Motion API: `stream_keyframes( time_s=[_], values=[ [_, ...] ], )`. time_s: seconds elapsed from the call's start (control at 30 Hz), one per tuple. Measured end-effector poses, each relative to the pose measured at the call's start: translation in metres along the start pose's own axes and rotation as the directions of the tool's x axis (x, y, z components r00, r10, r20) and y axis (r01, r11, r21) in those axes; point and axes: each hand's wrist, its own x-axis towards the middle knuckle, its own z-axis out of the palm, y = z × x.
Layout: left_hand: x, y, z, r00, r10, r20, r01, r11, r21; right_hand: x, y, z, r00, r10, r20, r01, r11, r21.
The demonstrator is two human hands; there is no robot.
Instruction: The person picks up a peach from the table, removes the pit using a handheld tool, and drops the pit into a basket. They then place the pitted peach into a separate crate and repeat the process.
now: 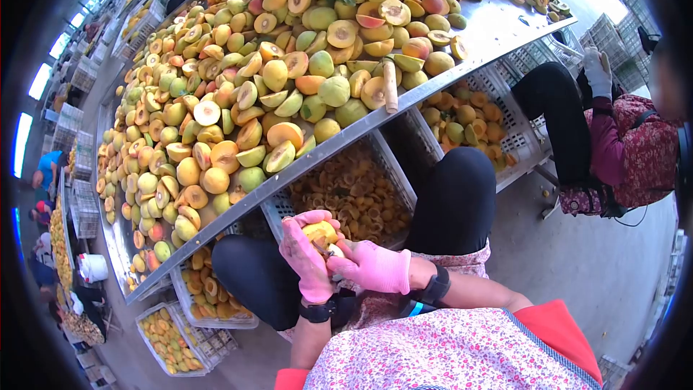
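Note:
My left hand (306, 254), in a pink glove, is closed round a yellow peach (321, 233) above my lap. My right hand (372, 266), gloved the same way, presses its curled fingers against the near side of that fruit. Something small and pale shows by the right fingertips, too small to name. Just beyond my hands, between my knees, a crate (393, 173) holds a heap of brownish peach scraps (350, 191).
Halved peaches (238, 101) are heaped on a metal table (289, 173), with a wooden handle (390, 87) at its edge. Crates of peaches (469, 123) stand below, others (173, 343) on the floor at left. A co-worker (621, 137) sits at right.

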Motion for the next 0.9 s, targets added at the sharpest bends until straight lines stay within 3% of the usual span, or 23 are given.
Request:
stream_keyframes(
  time_s=[0.07, 0.13, 0.27, 0.33, 0.37, 0.43, 0.47, 0.53, 0.57, 0.67, 0.7, 0.73, 0.8, 0.87, 0.9],
  values=[
    [0.001, 0.006, -0.004, 0.999, 0.010, 0.030, -0.012, 0.998, 0.055, 0.002, 0.001, 0.000, 0.999, -0.033, -0.003, 0.033, 0.999, 0.021],
    [0.003, 0.002, -0.010, 0.989, 0.075, 0.130, -0.086, 0.993, 0.077, -0.003, -0.005, -0.009, 0.967, 0.083, 0.242, -0.150, 0.949, 0.277],
    [0.008, 0.001, -0.015, 0.987, 0.004, 0.160, -0.031, 0.986, 0.161, -0.004, -0.011, -0.012, 0.976, 0.103, 0.194, -0.128, 0.984, 0.125],
    [0.009, 0.003, -0.016, 0.975, 0.004, 0.220, -0.053, 0.975, 0.215, 0.000, -0.004, -0.011, 0.940, 0.106, 0.324, -0.227, 0.904, 0.362],
    [0.005, 0.004, -0.014, 0.975, 0.000, 0.220, -0.049, 0.975, 0.218, -0.002, -0.006, -0.009, 0.940, 0.107, 0.325, -0.229, 0.902, 0.366],
    [-0.005, 0.006, -0.003, 0.998, 0.032, -0.052, -0.029, 0.998, 0.053, -0.005, -0.016, -0.007, 0.912, 0.168, 0.375, -0.344, 0.811, 0.473],
    [-0.007, 0.007, -0.002, 0.998, 0.033, -0.054, -0.030, 0.998, 0.054, -0.004, -0.013, -0.003, 0.911, 0.167, 0.377, -0.344, 0.811, 0.473],
    [-0.007, 0.009, -0.001, 0.997, -0.035, -0.066, 0.036, 0.999, 0.023, -0.001, -0.006, 0.004, 0.990, -0.015, 0.142, -0.019, 0.972, 0.233],
    [-0.006, 0.009, -0.004, 0.997, -0.038, -0.065, 0.040, 0.999, 0.025, 0.000, -0.002, -0.002, 0.969, 0.055, 0.243, -0.115, 0.963, 0.244],
    [0.004, 0.005, -0.021, 0.962, 0.094, 0.257, -0.141, 0.975, 0.170, 0.000, 0.004, -0.015, 0.857, 0.137, 0.496, -0.375, 0.826, 0.421],
    [0.004, 0.002, -0.019, 0.942, 0.228, 0.245, -0.276, 0.944, 0.182, -0.002, 0.002, -0.013, 0.856, 0.138, 0.497, -0.377, 0.826, 0.420],
    [0.002, 0.003, -0.016, 0.942, 0.230, 0.245, -0.278, 0.943, 0.183, -0.005, -0.008, -0.010, 0.888, 0.139, 0.438, -0.345, 0.830, 0.438],
    [-0.003, 0.006, -0.011, 0.996, 0.072, 0.055, -0.079, 0.989, 0.121, -0.004, -0.009, -0.002, 0.918, 0.136, 0.373, -0.310, 0.833, 0.458],
    [0.005, 0.003, -0.023, 0.988, -0.015, 0.156, -0.012, 0.986, 0.167, 0.000, 0.002, 0.008, 0.985, 0.054, 0.166, -0.089, 0.974, 0.209],
    [0.007, 0.001, -0.026, 0.965, -0.101, 0.243, 0.049, 0.976, 0.213, 0.000, 0.006, 0.009, 0.988, 0.029, 0.150, -0.061, 0.975, 0.212]
  ],
)
